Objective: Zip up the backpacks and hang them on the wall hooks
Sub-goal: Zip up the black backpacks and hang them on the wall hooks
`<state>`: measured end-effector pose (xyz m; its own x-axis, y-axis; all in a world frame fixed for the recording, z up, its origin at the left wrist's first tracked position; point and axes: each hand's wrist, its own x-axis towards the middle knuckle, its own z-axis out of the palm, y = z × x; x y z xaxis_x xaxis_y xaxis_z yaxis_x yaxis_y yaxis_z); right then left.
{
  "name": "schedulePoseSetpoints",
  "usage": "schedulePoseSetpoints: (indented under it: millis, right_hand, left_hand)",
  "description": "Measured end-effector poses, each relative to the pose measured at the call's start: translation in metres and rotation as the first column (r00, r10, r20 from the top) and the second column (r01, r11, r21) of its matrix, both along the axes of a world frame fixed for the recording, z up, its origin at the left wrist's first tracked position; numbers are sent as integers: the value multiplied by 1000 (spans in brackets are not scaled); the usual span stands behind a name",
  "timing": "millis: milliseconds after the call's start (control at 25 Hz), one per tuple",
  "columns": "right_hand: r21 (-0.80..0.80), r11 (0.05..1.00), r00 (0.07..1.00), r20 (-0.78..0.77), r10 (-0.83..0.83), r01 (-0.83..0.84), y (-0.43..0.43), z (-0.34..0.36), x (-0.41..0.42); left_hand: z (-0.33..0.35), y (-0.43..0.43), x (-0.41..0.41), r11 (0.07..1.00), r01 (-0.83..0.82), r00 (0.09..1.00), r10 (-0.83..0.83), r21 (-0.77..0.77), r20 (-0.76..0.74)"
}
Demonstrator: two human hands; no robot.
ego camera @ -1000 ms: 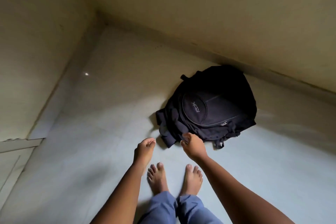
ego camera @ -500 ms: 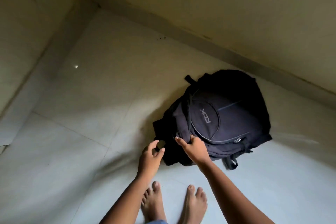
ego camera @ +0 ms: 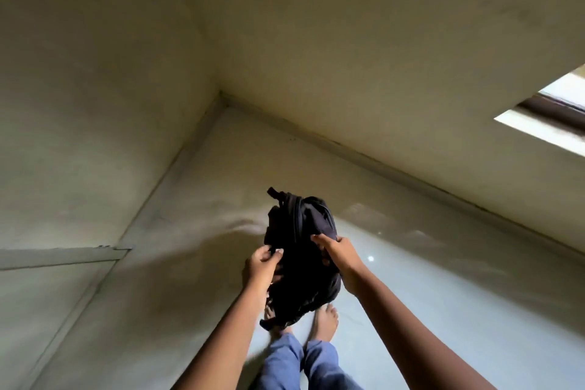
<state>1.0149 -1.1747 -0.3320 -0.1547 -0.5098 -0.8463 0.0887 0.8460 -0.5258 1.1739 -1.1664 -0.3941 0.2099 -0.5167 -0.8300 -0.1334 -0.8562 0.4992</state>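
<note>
A black backpack [ego camera: 302, 250] hangs in the air in front of me, held up off the floor between both hands. My left hand [ego camera: 261, 266] grips its left side, fingers curled into the fabric. On the right side, my right hand [ego camera: 340, 258] holds the bag with the fingers over its front. A short loop sticks up at the top of the bag. Its zippers are too dark to make out. No wall hooks are in view.
My bare feet [ego camera: 326, 321] and blue trouser legs [ego camera: 294, 361] stand on a pale tiled floor [ego camera: 443, 294] in a room corner. Plain walls [ego camera: 95, 104] rise left and ahead. A bright window opening [ego camera: 557, 111] shows at the far right.
Both hands closed on the backpack and lifted it off the floor. The view tilted up from the floor toward the room corner.
</note>
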Motion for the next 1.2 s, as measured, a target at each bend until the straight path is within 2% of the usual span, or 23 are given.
schedulePoseSetpoints:
  millis: [40, 120, 240, 320, 440, 520, 600, 640, 720, 840, 960, 1080, 1200]
  right_hand:
    - [-15, 1000, 999, 40, -22, 22, 8, 22, 7]
    - [-42, 997, 990, 128, -60, 66, 22, 57, 20]
    - [-73, 995, 985, 160, -58, 71, 40, 87, 41]
    - [-117, 993, 994, 107, 26, -14, 48, 97, 53]
    - [-188, 962, 974, 77, 215, -198, 59, 104, 63]
    - [-222, 910, 935, -32, 352, -350, 59, 115, 58]
    - [-245, 789, 817, -305, 488, -563, 54, 132, 44]
    - [-270, 721, 748, -440, 497, -638, 49, 145, 35]
    - [-365, 621, 694, -569, 440, -693, 39, 178, 18]
    - [-560, 441, 713, -558, 424, -701, 30, 226, -6]
    - [-635, 317, 710, -615, 343, -704, 11, 265, -25]
    - [-650, 249, 684, -725, 81, -718, -29, 307, -43]
    - [-700, 228, 686, -712, -151, -677, -72, 354, -61]
  left_hand:
    - [18, 6, 7, 1000, 10, 999, -9, 11, -33]
    - [50, 20, 20, 998, 52, 999, -52, -20, 12]
    - [105, 36, 37, 956, 144, 963, -77, -255, 257]
    - [134, 44, 47, 896, 248, 915, -93, -368, 392]
    - [161, 52, 61, 807, 393, 842, -124, -441, 525]
    - [175, 52, 64, 735, 471, 815, -151, -487, 559]
    - [198, 51, 54, 614, 571, 779, -193, -545, 597]
    - [210, 50, 45, 531, 630, 752, -233, -567, 616]
    - [237, 47, 27, 353, 718, 695, -320, -599, 644]
    - [284, 35, 3, 136, 761, 640, -314, -634, 701]
    - [340, 0, -5, -8, 776, 597, -312, -630, 739]
    - [402, -45, -15, -131, 774, 561, -313, -619, 767]
    - [457, -98, -34, -167, 787, 550, -245, -594, 798]
